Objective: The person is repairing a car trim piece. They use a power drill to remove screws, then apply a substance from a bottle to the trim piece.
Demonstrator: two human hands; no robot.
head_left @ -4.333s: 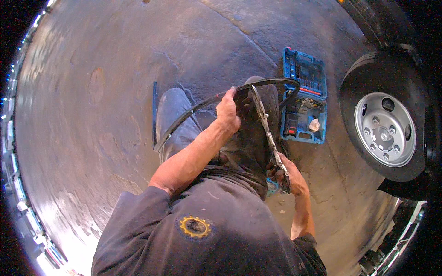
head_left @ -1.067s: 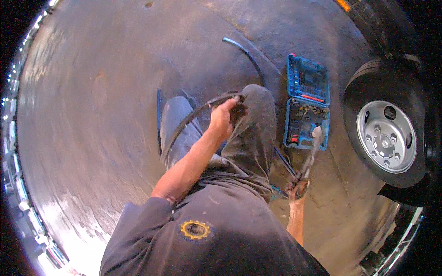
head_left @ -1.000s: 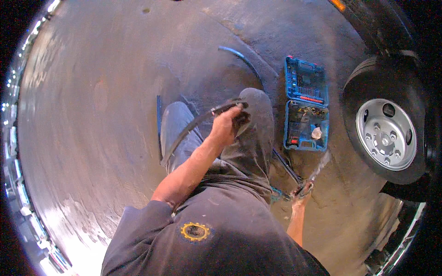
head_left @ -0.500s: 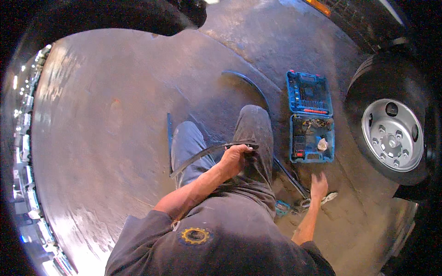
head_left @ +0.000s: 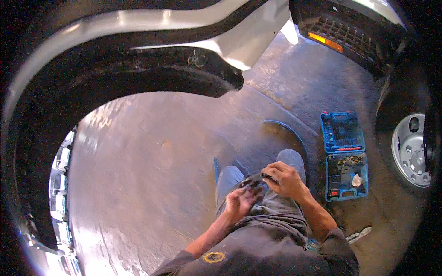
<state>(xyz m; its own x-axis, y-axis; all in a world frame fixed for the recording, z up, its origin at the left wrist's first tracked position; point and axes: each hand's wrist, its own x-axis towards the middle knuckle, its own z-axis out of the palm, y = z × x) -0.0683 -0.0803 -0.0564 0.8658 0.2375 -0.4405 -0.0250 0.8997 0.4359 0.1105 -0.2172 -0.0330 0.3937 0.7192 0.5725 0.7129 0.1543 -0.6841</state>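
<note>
Over my lap, a dark curved strip [head_left: 254,178] is partly covered by my hands. The fingers of my right hand [head_left: 287,180] are closed around its end near my right knee. Just to the left, my left hand [head_left: 238,202] is next to the strip, its fingers smeared by motion; whether it grips anything is not clear. Another long curved strip [head_left: 290,127] lies on the floor beyond my right knee. A straight, narrow piece [head_left: 216,169] shows beside my left knee.
An open blue tool case [head_left: 327,177] lies on the floor to my right, before a wheel with a silver rim [head_left: 412,152]. A pale elongated item [head_left: 359,235] and part of a teal tool [head_left: 312,245] are by my right elbow. A vehicle's wheel arch [head_left: 184,69] curves overhead.
My right hand has come from the floor at my right up to the strip on my lap. My left hand has shifted along it. The view has tilted up, showing more of the wheel arch.
</note>
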